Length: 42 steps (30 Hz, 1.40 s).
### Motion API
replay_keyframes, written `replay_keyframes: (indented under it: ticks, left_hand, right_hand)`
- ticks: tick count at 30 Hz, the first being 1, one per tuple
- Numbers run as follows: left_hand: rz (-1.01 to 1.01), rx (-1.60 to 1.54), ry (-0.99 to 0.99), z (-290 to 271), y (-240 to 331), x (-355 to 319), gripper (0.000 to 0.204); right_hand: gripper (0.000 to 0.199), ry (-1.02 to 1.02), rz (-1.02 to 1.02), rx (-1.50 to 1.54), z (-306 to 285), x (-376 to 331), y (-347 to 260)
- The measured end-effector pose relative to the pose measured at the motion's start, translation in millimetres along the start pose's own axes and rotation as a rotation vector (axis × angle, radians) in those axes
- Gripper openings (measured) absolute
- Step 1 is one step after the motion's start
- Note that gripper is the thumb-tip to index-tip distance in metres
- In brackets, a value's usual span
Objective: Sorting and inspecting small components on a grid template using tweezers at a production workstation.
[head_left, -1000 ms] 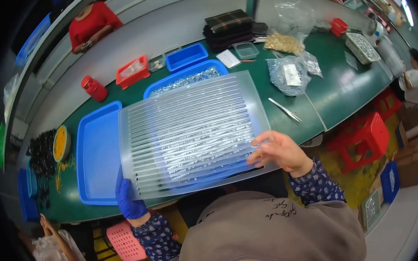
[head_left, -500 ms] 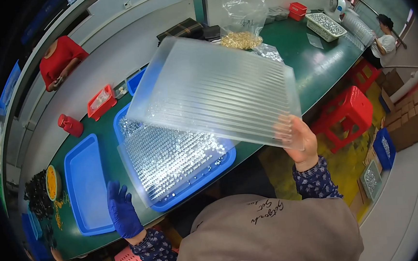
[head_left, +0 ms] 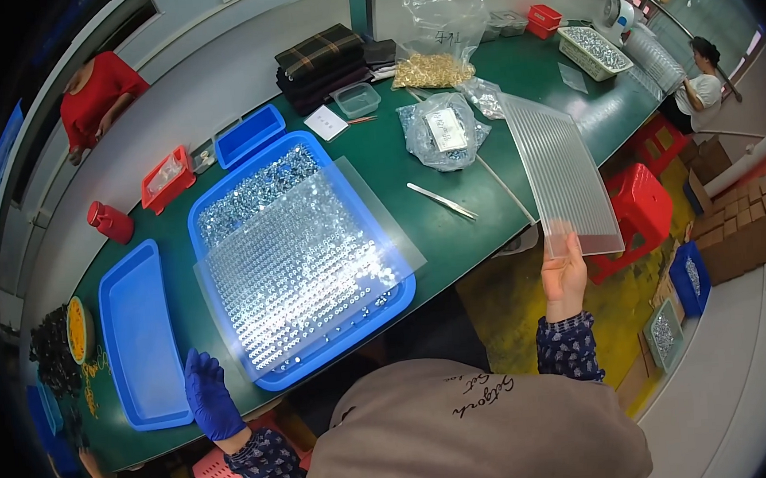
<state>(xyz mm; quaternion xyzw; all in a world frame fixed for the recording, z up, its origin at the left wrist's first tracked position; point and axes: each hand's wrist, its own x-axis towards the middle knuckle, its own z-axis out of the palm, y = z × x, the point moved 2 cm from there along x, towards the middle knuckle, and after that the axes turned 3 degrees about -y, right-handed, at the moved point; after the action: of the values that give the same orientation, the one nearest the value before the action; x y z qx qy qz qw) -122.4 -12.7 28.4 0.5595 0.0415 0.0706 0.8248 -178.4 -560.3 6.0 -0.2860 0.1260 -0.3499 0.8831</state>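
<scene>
My right hand point(head_left: 565, 271) grips the lower edge of a clear ribbed plastic sheet point(head_left: 565, 168), held tilted off the table's right front side. My left hand point(head_left: 211, 395), in a blue glove, has its fingers loosely extended with nothing in them. It is beside the lower right corner of an empty-looking blue tray point(head_left: 146, 344). Between my hands, a clear plastic plate point(head_left: 296, 272) with rows of small shiny metal pieces lies across a larger blue tray point(head_left: 405, 295). Loose silvery pieces point(head_left: 260, 190) fill that tray's far end.
Tweezers point(head_left: 442, 201) lie on the green table point(head_left: 377, 159), near a labelled bag point(head_left: 447, 132). Behind are a small blue bin point(head_left: 250, 135), folded cloth point(head_left: 321, 57) and a bag of golden pieces point(head_left: 432, 71). Red stools point(head_left: 638, 203) stand at right; people sit nearby.
The ribbed sheet has swung from above the large tray to the right and is now more upright, in my right hand. The plate of metal pieces is fully uncovered. My left hand barely moved.
</scene>
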Motion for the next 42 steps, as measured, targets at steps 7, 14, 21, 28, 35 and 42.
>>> replay_keyframes:
  ticks: [7,14,21,28,35,42]
  left_hand:
    - [-0.044,0.068,0.075,-2,-4,1,0.04]
    - [-0.084,0.089,0.174,-5,-13,6,0.041]
    - [-0.103,0.118,0.221,-24,-21,4,0.042]
    - [-0.009,0.253,0.278,-31,-36,3,0.04]
    - [0.156,0.328,0.262,-31,-47,1,0.034]
    - [0.198,0.337,0.176,-36,-51,-1,0.031]
  right_hand:
    - [0.025,0.062,0.059,-0.017,-20,-6,18]
    - [0.023,-0.039,0.265,-0.198,-31,6,24]
    - [0.033,-0.284,0.753,-0.547,-30,-2,10]
    - [0.017,-0.858,0.622,-1.128,86,-21,10]
    - [0.021,-0.822,-0.621,-2.045,151,95,82]
    - [0.046,-0.591,-0.331,-2.453,171,127,109]
